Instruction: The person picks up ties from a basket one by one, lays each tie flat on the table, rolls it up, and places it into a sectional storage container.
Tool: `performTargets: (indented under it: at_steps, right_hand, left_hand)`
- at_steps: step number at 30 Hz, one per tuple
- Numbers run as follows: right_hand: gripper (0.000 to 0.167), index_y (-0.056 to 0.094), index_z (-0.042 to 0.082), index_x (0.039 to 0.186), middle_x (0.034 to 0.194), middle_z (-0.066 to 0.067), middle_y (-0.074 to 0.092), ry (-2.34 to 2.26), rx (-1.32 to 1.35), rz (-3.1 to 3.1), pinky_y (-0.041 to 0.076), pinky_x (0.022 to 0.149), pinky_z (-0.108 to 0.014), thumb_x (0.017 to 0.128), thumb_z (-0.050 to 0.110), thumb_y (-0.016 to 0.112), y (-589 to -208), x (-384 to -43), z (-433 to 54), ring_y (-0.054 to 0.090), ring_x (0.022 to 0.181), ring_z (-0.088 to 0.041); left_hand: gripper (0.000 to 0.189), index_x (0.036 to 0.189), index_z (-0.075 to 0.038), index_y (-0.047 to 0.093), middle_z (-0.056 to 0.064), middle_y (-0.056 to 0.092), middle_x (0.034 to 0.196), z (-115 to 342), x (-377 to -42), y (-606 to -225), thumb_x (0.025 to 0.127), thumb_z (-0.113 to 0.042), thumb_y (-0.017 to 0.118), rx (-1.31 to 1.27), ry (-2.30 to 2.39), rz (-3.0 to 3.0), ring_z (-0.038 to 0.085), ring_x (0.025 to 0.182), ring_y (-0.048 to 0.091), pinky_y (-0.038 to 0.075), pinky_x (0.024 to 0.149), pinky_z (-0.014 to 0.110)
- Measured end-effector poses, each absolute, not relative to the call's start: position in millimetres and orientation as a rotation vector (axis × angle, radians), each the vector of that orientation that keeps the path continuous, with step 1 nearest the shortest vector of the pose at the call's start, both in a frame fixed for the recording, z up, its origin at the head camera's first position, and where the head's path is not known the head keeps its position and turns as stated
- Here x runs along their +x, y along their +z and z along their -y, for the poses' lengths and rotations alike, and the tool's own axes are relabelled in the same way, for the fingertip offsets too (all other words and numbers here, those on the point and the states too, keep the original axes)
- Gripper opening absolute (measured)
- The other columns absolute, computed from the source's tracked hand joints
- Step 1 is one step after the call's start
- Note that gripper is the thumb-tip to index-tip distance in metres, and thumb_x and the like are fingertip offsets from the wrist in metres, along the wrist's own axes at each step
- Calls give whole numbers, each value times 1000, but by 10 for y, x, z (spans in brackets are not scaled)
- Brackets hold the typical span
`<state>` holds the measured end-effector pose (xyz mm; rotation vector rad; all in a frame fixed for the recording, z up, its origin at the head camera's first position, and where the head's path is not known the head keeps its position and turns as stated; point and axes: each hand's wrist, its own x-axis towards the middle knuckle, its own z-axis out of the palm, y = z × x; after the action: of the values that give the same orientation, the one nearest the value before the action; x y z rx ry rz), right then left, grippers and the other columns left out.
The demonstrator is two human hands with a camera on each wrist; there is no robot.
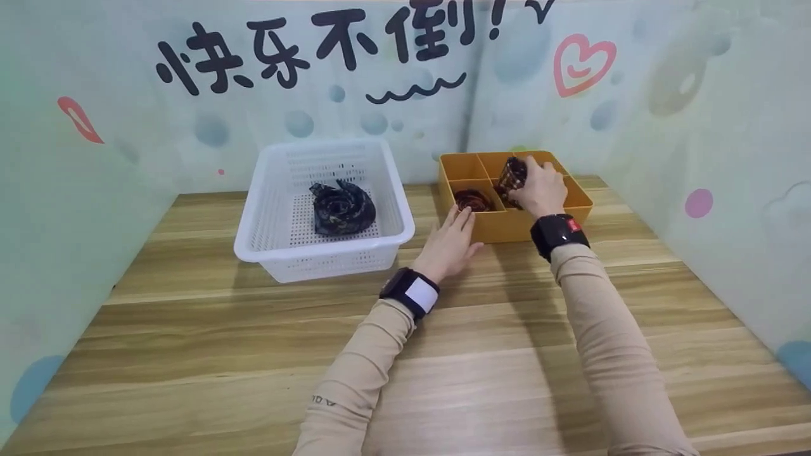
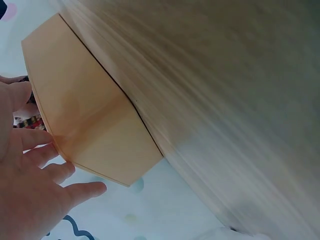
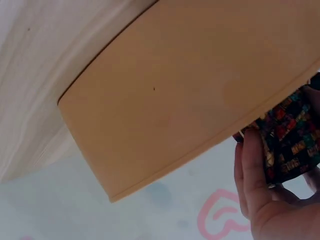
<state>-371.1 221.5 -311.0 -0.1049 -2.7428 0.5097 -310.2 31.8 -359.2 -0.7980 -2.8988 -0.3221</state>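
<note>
A yellow divided box [image 1: 507,227] stands at the back right of the table. My right hand [image 1: 543,189] grips a rolled, dark multicoloured patterned cloth [image 1: 510,176] at the box's middle compartments; the right wrist view shows fingers and thumb around the patterned cloth [image 3: 292,142]. My left hand [image 1: 447,248] rests its fairly straight fingers on the front rim, near the left corner, and holds nothing. Just behind those fingertips, a dark reddish rolled cloth [image 1: 473,201] lies in the front left compartment. In the left wrist view, the left fingers touch the edge of the box [image 2: 90,100].
To the left of the box stands a white perforated plastic basket [image 1: 323,259] with a dark, coiled patterned cloth [image 1: 342,209] inside. Both containers are on a wood-grain table [image 1: 266,354], with a decorated wall [image 1: 418,120] behind and at the sides.
</note>
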Motion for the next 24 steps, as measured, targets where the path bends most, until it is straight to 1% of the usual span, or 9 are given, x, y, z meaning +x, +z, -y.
performTargets:
  at_steps: [2,6,10,14,17,21,24]
  right_hand:
    - [61,46,7,133,123,-30,51,449,-116,2781,47,89,-62,80,21,72,-3140,-3727,-2202,51,113,-50]
    - [53,55,8,127,119,-29,57,314,-92,2841,47,87,-60,78,18,71,-3179,-3761,-2192,55,109,-48]
    - [48,59,12,125,118,-29,60,210,-69,2874,41,91,-62,78,16,67,-3187,-3793,-2200,58,105,-49]
    - [46,60,12,124,119,-30,59,197,-75,2913,34,95,-67,79,16,64,-3174,-3811,-2214,57,105,-52]
    - [45,59,9,123,122,-32,57,229,-87,2961,35,94,-69,80,21,64,-3161,-3817,-2217,55,108,-54]
    - [50,57,6,126,128,-32,53,285,-111,3024,35,93,-71,82,28,65,-3145,-3816,-2215,51,113,-55]
    - [50,56,3,126,130,-33,51,280,-94,3069,36,94,-71,84,30,63,-3138,-3816,-2207,51,115,-54]
  left_hand:
    - [63,149,-5,26,9,22,158,-328,-3100,-3589,99,-38,43,-799,-324,2902,27,149,12,26,115,54]
    - [63,149,-5,25,9,22,158,-344,-3099,-3583,99,-39,43,-792,-312,2907,28,149,12,26,115,54]
    - [64,149,-5,24,10,22,158,-357,-3098,-3572,99,-39,43,-790,-315,2914,28,149,12,27,115,55]
    - [64,150,-5,24,10,20,159,-361,-3100,-3568,99,-39,43,-798,-309,2922,28,149,11,27,115,55]
    - [65,150,-6,23,9,19,159,-354,-3105,-3574,99,-39,43,-806,-305,2927,28,149,10,27,115,55]
    - [65,150,-6,23,9,19,159,-339,-3109,-3581,99,-39,44,-803,-331,2929,28,149,9,26,115,55]
    - [65,150,-6,23,10,19,159,-330,-3110,-3583,98,-39,45,-802,-345,2928,28,149,9,26,115,55]
